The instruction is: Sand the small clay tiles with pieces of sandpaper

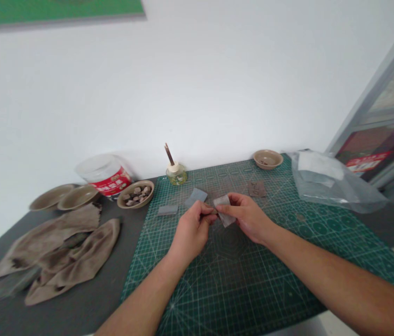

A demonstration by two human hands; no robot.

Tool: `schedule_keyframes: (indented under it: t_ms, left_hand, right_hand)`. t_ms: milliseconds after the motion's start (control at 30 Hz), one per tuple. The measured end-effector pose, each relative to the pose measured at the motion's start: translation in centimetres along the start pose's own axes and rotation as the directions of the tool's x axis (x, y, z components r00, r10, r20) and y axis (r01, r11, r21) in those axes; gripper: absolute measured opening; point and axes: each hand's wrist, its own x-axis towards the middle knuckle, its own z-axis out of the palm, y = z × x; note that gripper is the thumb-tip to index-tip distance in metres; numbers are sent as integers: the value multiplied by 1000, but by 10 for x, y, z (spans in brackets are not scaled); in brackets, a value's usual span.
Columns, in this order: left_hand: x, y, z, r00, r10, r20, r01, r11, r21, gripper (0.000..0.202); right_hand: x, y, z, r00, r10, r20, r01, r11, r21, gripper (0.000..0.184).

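Observation:
Over the middle of the green cutting mat, my two hands meet. My right hand pinches a small grey piece of sandpaper between thumb and fingers. My left hand is closed, its fingertips touching the sandpaper's left edge; the small brownish thing between them is mostly hidden. Just beyond the left hand lies a blue-grey sandpaper piece, with another flat grey piece to its left. A brown sandpaper square with handwritten marks rests beyond my right hand.
Left of the mat stand a bowl of stones, a red-labelled plastic tub, two bowls and crumpled brown cloths. Along the wall are a glass jar with sticks and a small bowl. A clear plastic bag lies right.

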Motion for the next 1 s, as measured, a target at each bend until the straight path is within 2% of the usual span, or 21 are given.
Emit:
schedule_keyframes:
  t_ms: [200,333,500,633,1000]
  left_hand:
    - [-1,1,-1,999,41,33,-40,999,-9,12]
    - [-1,2,0,1000,13,-7,-13,999,-38,11]
    - [-2,3,0,1000,23,18,-22,999,-32,12]
    - [-2,4,0,1000,15,3,-15,999,-41,11]
    - [-1,3,0,1000,12,3,-12,997,-79,12]
  right_hand:
    - [-1,0,2,997,-59,-42,56,995,-79,23]
    - [-1,-2,2,999,-49,2,49,996,-80,25]
    - [-2,-3,2,996,-92,-11,90,990,-109,24]
    - [-2,-3,2,996,-80,23,83,990,-117,24]
    - [-2,-5,1,996,-91,19,93,989,-114,24]
